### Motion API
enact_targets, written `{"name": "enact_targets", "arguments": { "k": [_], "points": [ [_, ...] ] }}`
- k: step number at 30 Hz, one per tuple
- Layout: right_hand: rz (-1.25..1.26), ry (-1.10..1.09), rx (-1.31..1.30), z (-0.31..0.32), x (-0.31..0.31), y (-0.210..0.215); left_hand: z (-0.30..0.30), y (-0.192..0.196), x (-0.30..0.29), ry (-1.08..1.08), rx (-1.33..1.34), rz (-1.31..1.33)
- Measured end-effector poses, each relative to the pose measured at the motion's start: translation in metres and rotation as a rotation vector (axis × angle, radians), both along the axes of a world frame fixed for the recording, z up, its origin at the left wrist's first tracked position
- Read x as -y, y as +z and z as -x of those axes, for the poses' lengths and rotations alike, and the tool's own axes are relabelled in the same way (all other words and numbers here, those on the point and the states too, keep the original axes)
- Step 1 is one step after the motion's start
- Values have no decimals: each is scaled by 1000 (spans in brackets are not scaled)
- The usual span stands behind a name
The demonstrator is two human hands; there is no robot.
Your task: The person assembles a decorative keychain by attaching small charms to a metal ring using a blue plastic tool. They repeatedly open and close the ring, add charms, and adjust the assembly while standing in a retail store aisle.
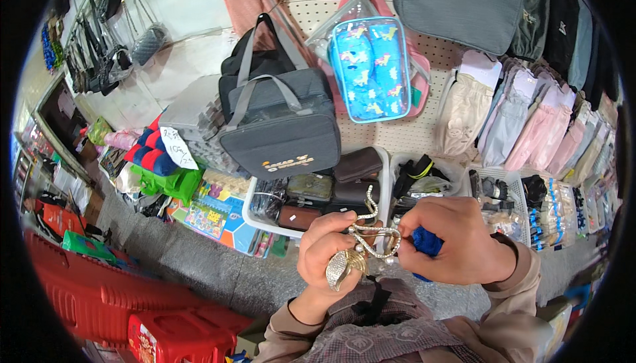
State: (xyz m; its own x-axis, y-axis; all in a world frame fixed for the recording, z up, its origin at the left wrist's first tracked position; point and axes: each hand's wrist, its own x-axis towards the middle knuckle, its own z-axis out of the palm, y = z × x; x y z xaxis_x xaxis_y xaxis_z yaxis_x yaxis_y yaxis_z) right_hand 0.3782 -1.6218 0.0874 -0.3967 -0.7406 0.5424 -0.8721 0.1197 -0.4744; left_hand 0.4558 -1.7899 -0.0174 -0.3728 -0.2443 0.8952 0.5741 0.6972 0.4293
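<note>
My left hand (322, 247) pinches a gold ornament (384, 240) set with small sparkling stones, which looks like a brooch or hair clip. It has a curling, looped stem at the top and a leaf-shaped or bud-shaped part at the bottom, hanging over my fingers. A few pearl-like beads show near the loop. Close on its right, my right hand (457, 240) is closed around a bunched royal-blue cloth (427, 242). The fingertips of that hand come up against the ornament's looped end; whether they also grip it cannot be seen.
Beyond my hands stands a white bin (252, 214) of wallets and cases. A clear bin (430, 171) and a basket of packaged goods (507, 200) adjoin it. Grey bags (281, 124) and a blue pouch (372, 68) hang behind. Red plastic stools (179, 333) stand lower left.
</note>
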Motion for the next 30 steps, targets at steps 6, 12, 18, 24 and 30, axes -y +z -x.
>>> {"name": "enact_targets", "arguments": {
  "k": [6,12,18,24,30],
  "points": [
    [48,28,-373,-18,34,-11,-38,7,26,240,47,86],
    [102,353,10,-25,67,-9,-52,4,41,-203,-13,-712],
    [81,482,262,-19,101,-6,-62,1,64,-152,-62,-727],
    [11,605,319,-9,149,-18,-65,-8,103,103,-62,-566],
    [113,672,416,8,217,-41,-67,-13,161,399,-28,-266]
  ]
}}
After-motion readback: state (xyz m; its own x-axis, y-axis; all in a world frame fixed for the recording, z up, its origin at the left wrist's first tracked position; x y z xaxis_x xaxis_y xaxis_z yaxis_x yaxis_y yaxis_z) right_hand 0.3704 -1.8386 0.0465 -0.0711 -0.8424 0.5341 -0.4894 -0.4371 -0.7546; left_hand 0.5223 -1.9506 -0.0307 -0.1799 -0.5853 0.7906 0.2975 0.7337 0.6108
